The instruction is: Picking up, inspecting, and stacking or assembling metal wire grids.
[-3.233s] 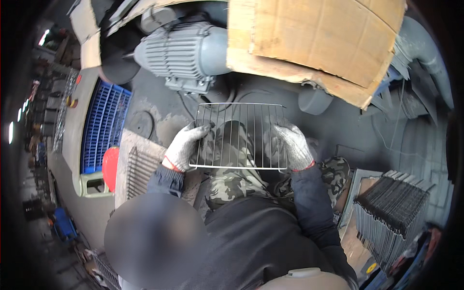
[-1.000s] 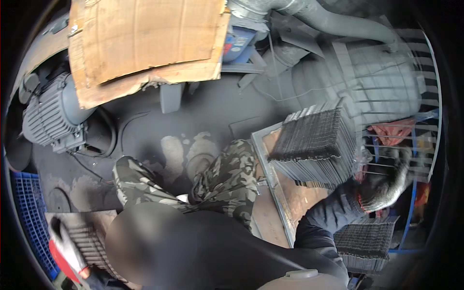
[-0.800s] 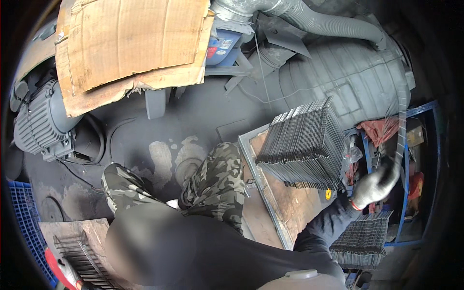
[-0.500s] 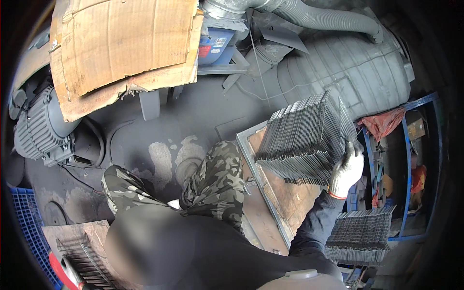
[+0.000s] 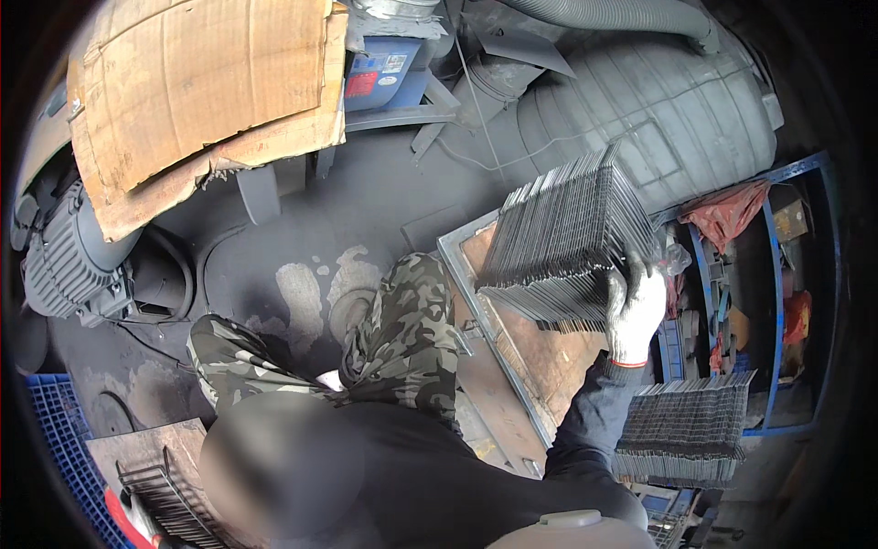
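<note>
A tall stack of dark wire racks (image 5: 558,233) stands on a brown board in front of me, to the right. My right hand (image 5: 637,302), in a white glove with dark fingertips, is closed on the near right corner of the stack's end rack. Its fingers wrap over the wire edges. At the lower left, a single black wire rack (image 5: 169,499) is tilted up over a brown sheet (image 5: 128,448). A white and red shape (image 5: 133,517) beside it is cut off by dark shadow. My left hand is there at most in part, its fingers hidden.
A second stack of wire racks (image 5: 686,430) stands at the right. Beyond it is a blue shelf frame (image 5: 775,274) holding odd items. A motor (image 5: 78,256) and cardboard (image 5: 201,101) are at the left, a large grey tank (image 5: 654,128) at the back, and a blue crate (image 5: 64,430) lower left.
My right hand has moved slightly left, and the end rack that stood apart now lies against the stack. The rack at the lower left has tilted up. The whole view has shifted a little.
</note>
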The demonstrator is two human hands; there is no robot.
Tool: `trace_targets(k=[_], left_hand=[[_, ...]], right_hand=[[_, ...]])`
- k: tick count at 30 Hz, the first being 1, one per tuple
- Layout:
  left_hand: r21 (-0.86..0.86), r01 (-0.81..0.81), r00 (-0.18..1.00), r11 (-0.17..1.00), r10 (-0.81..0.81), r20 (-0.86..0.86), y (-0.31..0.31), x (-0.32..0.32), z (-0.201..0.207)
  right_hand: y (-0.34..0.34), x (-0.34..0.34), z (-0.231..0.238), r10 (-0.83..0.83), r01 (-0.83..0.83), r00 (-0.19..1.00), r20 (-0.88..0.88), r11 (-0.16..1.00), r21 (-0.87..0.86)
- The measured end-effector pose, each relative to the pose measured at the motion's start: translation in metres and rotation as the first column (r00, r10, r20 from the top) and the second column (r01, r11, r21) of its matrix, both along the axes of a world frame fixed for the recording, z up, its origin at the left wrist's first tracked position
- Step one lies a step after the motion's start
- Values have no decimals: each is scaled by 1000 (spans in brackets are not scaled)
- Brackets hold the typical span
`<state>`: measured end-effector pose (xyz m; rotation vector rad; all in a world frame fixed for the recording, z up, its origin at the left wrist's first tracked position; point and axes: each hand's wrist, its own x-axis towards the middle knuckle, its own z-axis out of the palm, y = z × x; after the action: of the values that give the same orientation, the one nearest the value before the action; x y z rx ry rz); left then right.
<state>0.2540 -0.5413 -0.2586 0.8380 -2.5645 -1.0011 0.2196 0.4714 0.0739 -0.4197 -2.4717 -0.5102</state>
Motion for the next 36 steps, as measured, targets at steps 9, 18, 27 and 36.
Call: trace_targets(k=[9, 18, 27, 36], left_hand=[[24, 0, 996, 1000, 2, -90, -64, -5, 17], [-182, 181, 981, 966, -192, -42, 259, -131, 263], [-504, 706, 530, 497, -843, -91, 494, -237, 267], [860, 405, 826, 310, -527, -199, 525, -268, 100]], right_hand=[[3, -3, -25, 66, -59, 987, -147, 997, 47], [-180, -56, -165, 325, -703, 703, -633, 181, -688], [-326, -178, -193, 512, 28, 685, -517, -728, -685], [-184, -200, -233, 235, 5, 953, -190, -641, -767]])
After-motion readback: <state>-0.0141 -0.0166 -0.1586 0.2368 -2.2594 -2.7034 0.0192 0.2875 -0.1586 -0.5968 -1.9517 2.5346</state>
